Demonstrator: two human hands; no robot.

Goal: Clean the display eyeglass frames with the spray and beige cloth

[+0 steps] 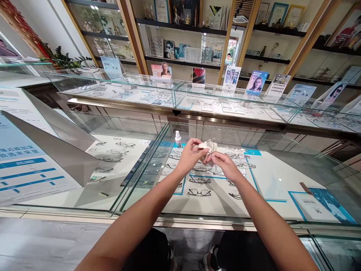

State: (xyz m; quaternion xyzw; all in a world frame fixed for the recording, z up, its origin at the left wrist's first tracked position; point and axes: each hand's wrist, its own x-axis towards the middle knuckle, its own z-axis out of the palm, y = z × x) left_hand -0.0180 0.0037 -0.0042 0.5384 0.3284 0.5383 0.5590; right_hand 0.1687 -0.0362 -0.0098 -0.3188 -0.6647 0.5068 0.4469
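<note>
A long, low display counter (180,222) with a green-edged clear glass top carries a small white plastic bottle (178,140), capped, labelled and upright near its far edge. Well to the left of the bottle, on the same top, stand large folded cardboard signs (31,162) printed in white and blue. Under the glass, on the pale base, thin-rimmed eyeglasses lie in groups left of the bottle and nearer than it, among them a round dark-framed pair (199,192), while a white, blue-bordered rectangular card (316,210) lies far to its right.
</note>
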